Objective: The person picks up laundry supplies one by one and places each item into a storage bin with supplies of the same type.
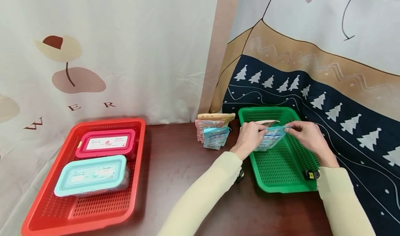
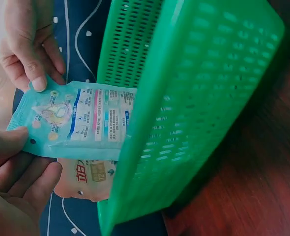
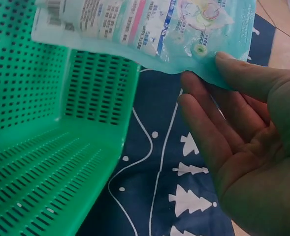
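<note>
A person in pale yellow sleeves has both hands on one blue pouch (image 1: 271, 139). The left hand (image 1: 248, 138) pinches one top corner, near a little round hole, with the thumb on the front and fingers behind. The right hand (image 1: 307, 135) pinches the other top corner the same way. The bottom of the pouch is down inside the green basket (image 1: 284, 188), by the side nearer the left hand. Its back has blue and pink stripes, a round picture and lots of tiny writing, too small for me to read. There is a barcode near its bottom end.

Right behind it is a tan pouch (image 2: 88, 179), also in the green basket. It has big red letters that say 立白.

On the brown table (image 1: 175, 180), just beside that basket, three more pouches (image 1: 216, 138) stand close together: tan, pink and blue. I can't read their words.

Well apart, the red basket (image 1: 136, 180) holds a pink-lidded box (image 1: 107, 143) and a blue-lidded box (image 1: 90, 175). Both have labels, but the letters are too tiny. The pale curtain (image 1: 156, 55) says W, E, R.
</note>
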The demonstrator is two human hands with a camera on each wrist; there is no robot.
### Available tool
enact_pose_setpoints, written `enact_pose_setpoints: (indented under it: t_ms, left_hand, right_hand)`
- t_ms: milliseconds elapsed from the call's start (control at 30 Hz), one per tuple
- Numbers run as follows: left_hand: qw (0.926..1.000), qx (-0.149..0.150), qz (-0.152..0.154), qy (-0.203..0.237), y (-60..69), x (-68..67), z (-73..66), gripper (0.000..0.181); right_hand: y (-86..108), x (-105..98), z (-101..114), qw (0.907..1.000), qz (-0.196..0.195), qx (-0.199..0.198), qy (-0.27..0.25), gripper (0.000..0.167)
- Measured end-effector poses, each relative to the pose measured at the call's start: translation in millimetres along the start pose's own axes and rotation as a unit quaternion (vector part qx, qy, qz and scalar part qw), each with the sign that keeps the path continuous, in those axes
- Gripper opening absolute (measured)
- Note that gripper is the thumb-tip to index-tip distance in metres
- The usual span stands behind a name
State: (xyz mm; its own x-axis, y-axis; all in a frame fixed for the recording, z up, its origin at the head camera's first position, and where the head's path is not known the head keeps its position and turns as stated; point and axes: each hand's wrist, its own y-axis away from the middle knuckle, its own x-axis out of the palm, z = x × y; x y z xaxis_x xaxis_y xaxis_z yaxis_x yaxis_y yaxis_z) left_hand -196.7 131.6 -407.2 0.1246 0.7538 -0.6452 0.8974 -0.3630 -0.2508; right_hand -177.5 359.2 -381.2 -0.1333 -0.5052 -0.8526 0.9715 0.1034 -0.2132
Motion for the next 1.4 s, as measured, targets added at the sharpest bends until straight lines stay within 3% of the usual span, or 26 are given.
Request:
enact_pose_setpoints:
  t_ms: [133, 467, 800, 1133, 1400]
  left_hand:
    - [0.9998, 0.007, 0.004, -0.019, 1.0, 1.2, 4.6, 0.021]
    - [0.9989, -0.004, 0.032, -0.033, 4.0, 8.3, 13.8, 0.022]
    - [0.9979, -0.017, 0.049, -0.038, 5.5, 7.0, 16.0, 0.028]
    - [0.9988, -0.01, 0.044, -0.018, 13.6, 6.4, 17.2, 0.043]
    - [0.9994, 0.005, 0.027, -0.019, 25.9, -2.8, 16.3, 0.052]
  right_hand:
    - [-3.0, 3, 0, 0.9999, 0.013, -0.001, 0.006, 0.014]
    - [0.2, 11, -2, 0.999, 0.038, 0.022, 0.003, 0.017]
    - [-1.4, 13, 0, 0.9978, 0.059, 0.03, 0.002, 0.021]
    - [7.2, 7, 6, 0.9935, 0.106, 0.042, 0.01, 0.033]
    - [22.5, 1, 13, 0.9946, 0.095, 0.032, 0.027, 0.048]
